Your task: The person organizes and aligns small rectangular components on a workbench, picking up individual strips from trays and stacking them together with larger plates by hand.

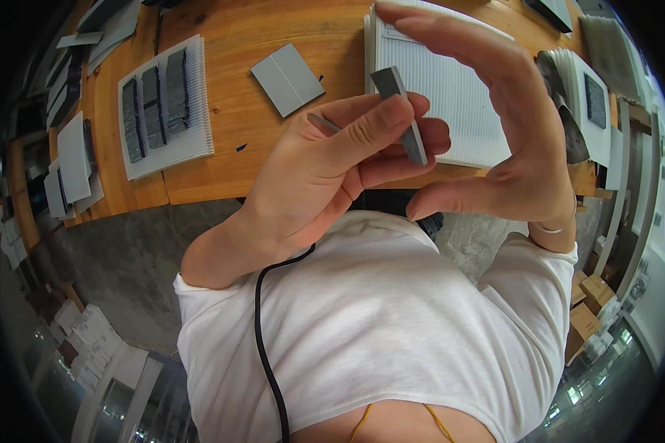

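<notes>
Pinched between the thumb and fingers of my left hand (325, 151) is a small flat grey strip (415, 145), tilted, its ends sticking out past the thumb. A second thin grey edge (323, 122) shows behind the base of that thumb; whether it is a separate piece I cannot tell. My right hand (521, 125) is raised to the right of the strip, fingers curved and spread well away from the thumb, with nothing in it. Beyond my left hand, a grey rectangular panel (287, 80) with a pale line across it lies on the wooden table (233, 77).
A stack of white corrugated sheets (462, 118) sits behind my hands. At the left, a white ribbed sheet (202, 118) carries dark strips (177, 92). More stacked sheets (606, 151) stand at the right. A black cable (259, 317) runs down my shirt.
</notes>
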### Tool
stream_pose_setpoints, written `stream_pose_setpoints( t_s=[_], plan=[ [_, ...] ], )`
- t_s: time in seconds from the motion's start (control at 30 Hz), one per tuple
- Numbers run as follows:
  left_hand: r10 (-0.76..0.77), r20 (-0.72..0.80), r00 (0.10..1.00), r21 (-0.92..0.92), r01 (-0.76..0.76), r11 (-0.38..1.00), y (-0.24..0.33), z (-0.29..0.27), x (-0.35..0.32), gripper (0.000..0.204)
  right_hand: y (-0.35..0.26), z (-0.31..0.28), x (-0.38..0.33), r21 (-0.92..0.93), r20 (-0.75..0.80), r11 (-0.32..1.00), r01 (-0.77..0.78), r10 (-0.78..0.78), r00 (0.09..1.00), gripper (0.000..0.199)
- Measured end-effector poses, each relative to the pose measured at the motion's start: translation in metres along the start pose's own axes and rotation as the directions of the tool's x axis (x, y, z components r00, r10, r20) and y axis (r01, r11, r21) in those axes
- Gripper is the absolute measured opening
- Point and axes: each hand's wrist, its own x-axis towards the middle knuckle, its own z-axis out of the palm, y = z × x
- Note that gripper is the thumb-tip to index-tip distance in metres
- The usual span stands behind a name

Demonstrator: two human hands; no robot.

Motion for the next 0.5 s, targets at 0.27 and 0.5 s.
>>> stream_pose_setpoints(
  t_s=[0.27, 0.5],
  plan=[
    [0.347, -0.038, 0.937, -0.104, -0.349, 0.931, -0.004, -0.01, 0.004, 0.03, -0.018, -0.011, -0.005, 0.376, 0.052, 0.671, -0.639, 0.674, 0.737, 0.039],
    [0.461, -0.109, 0.881, -0.078, -0.47, 0.879, -0.01, -0.004, 0.006, 0.022, -0.017, -0.002, 0.009, 0.554, 0.341, 0.256, -0.792, 0.798, 0.496, 0.03]
  ],
)
